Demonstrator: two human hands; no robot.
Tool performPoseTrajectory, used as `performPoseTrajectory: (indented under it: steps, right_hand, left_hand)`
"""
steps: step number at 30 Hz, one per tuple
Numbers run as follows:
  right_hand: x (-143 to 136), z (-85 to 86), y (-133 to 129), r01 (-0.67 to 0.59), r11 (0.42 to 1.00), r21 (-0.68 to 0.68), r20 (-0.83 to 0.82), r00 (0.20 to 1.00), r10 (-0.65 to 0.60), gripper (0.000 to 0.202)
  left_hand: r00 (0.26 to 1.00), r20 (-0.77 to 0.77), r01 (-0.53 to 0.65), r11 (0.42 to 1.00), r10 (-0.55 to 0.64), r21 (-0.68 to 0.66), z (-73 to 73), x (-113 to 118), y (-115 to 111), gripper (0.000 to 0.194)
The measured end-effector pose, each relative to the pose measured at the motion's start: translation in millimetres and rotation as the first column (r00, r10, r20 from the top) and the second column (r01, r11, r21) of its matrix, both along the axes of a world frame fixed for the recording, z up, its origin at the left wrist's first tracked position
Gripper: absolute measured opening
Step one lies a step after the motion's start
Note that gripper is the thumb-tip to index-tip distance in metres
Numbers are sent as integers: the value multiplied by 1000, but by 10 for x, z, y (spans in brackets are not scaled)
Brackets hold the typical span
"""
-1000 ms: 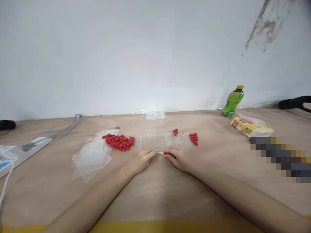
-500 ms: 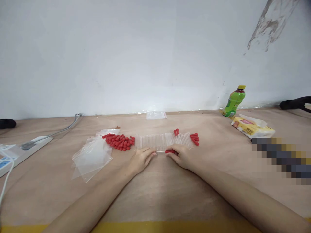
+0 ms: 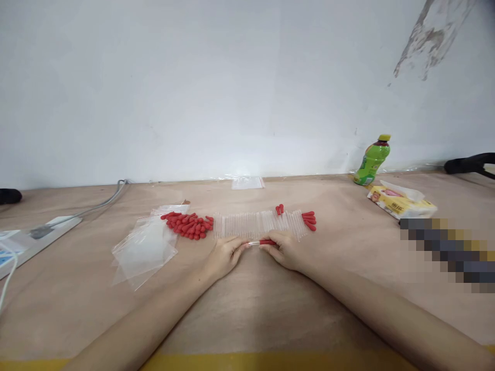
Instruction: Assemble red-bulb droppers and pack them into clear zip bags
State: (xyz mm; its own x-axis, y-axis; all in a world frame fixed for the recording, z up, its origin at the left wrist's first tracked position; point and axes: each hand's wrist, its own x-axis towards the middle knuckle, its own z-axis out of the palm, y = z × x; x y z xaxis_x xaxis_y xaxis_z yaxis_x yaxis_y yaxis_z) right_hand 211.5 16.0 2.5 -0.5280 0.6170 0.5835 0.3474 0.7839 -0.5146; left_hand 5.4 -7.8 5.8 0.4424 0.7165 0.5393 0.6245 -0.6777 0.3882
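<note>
My left hand [image 3: 227,254] pinches a clear dropper tube [image 3: 253,243] by its left end. At the tube's right end, my right hand [image 3: 283,250] grips a red rubber bulb [image 3: 266,242] between thumb and fingers; bulb and tube lie in line and appear to meet. Just beyond both hands a row of clear tubes [image 3: 243,225] lies side by side. Several tubes at the row's right end carry red bulbs [image 3: 309,220], and two more red bulbs [image 3: 279,209] stick out at its far side. A heap of loose red bulbs [image 3: 189,226] sits left of the row.
Clear plastic bags [image 3: 145,253] lie spread at the left, partly under the bulb heap. A power strip [image 3: 38,242] with cables is at far left. A green bottle [image 3: 372,162] and a tissue pack [image 3: 402,202] stand at the right. The wall [image 3: 247,93] bounds the table behind.
My right hand has moved slightly left with the red bulb, so less of the clear tube shows between my hands. My left hand stays nearly in place.
</note>
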Motion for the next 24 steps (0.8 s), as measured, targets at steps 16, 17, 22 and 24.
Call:
performPoseTrajectory:
  steps: [16, 17, 22, 24]
  right_hand:
    - [474, 530, 699, 241, 767, -594, -297, 820, -488, 25]
    - [525, 535, 782, 377, 719, -583, -158, 816, -556, 23]
    - [555, 399, 1024, 631, 626, -459, 148, 749, -646, 20]
    - [505, 333, 1070, 668, 615, -419, 204, 729, -653, 19]
  left_hand:
    - [997, -27, -74, 995, 76, 60, 79, 9, -2, 24]
    - [995, -49, -77, 994, 81, 77, 74, 24, 2, 24]
    - [959, -249, -103, 984, 136, 142, 128, 190, 84, 29]
    - [938, -314, -101, 982, 147, 156, 167, 295, 169, 34]
